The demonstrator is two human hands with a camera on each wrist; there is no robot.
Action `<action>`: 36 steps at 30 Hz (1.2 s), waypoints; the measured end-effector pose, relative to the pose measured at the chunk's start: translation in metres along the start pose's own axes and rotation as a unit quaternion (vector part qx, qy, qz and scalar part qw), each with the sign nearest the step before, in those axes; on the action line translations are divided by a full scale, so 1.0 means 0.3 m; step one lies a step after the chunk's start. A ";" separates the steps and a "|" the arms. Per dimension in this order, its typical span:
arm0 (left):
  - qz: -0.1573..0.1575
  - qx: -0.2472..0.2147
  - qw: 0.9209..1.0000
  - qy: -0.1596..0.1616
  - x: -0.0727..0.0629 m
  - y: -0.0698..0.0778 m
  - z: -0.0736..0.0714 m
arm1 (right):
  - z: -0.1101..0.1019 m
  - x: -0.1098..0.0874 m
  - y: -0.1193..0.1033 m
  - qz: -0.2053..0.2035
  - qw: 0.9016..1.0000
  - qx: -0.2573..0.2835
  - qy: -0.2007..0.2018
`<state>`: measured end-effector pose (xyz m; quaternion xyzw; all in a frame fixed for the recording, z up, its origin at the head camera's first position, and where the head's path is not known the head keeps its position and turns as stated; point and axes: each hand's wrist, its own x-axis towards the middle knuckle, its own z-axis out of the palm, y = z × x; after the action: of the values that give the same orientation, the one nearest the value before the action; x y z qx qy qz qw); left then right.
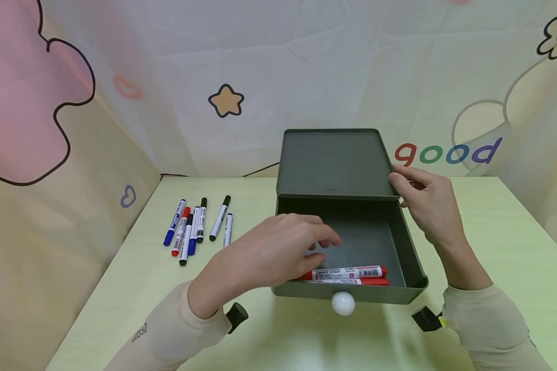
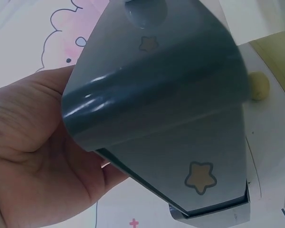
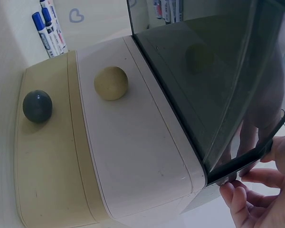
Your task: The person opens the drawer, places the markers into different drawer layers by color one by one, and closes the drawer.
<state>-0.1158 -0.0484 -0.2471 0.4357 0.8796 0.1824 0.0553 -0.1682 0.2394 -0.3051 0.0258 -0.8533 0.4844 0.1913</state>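
A dark grey drawer (image 1: pixel 353 293) with a white round knob (image 1: pixel 343 303) is pulled out of a grey-topped drawer box (image 1: pixel 331 162). Two red-capped markers (image 1: pixel 348 273) lie side by side along the drawer's front wall. My left hand (image 1: pixel 283 250) reaches over the drawer's left side, fingers bent loosely downward and thumb close by the markers' left ends; in the left wrist view the drawer hides its fingertips. At the box's upper right edge, my right hand (image 1: pixel 427 203) grips the rim between thumb and fingers. The right wrist view shows its fingers (image 3: pixel 263 178) along the dark edge.
Several whiteboard markers (image 1: pixel 187 234) with blue, red and black caps lie on the pale table (image 1: pixel 134 288) left of the box. Below the grey drawer, a white drawer (image 3: pixel 137 137) and a yellow drawer (image 3: pixel 52 161) show. A printed cloth (image 1: pixel 241 51) hangs behind.
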 end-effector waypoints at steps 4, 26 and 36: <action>-0.002 -0.005 1.000 0.015 -0.004 -0.002 -0.004 | 0.000 0.001 0.001 0.000 1.000 0.000 0.000; -0.022 -0.028 0.989 0.141 -0.068 -0.072 -0.024 | 0.001 0.002 -0.003 0.005 1.000 -0.011 0.000; -0.054 -0.059 0.980 0.185 -0.114 -0.130 -0.018 | 0.000 0.001 -0.001 0.005 1.000 -0.012 0.000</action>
<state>-0.1254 -0.0984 -0.2586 0.3427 0.8844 0.3084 -0.0725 -0.1685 0.2391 -0.3046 0.0192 -0.8593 0.4746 0.1896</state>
